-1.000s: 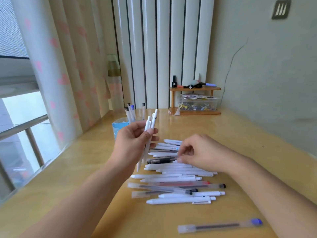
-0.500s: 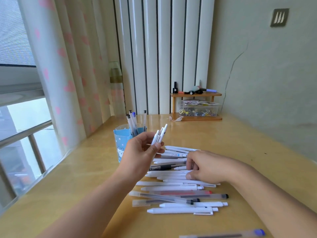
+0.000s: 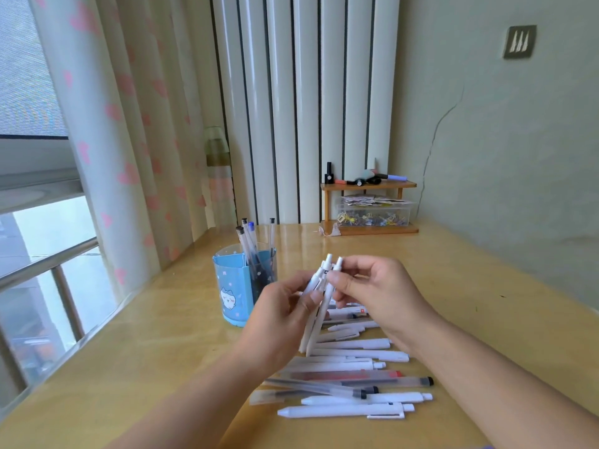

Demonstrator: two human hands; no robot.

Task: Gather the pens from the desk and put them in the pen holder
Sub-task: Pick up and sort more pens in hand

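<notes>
Both hands grip a small bundle of white pens [image 3: 319,306], perhaps three: left hand [image 3: 278,315] around the barrels, right hand [image 3: 372,293] pinching the tops. Pen holder [image 3: 233,286] stands just beyond the left hand; more pens [image 3: 350,380] lie beneath, partly hidden.

A small wooden shelf [image 3: 369,185] against the radiator [image 3: 304,108] holds a clear box [image 3: 372,215]; heart-print curtains [image 3: 123,124] hang left.

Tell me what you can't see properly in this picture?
Head view only:
- How many white pens the left hand holds: fingers overlap them.
- Pens lying behind the right hand: it covers them.
- Far side of the blue pen holder: partly hidden by the left hand.
- Contents of the clear box: too small.
</notes>
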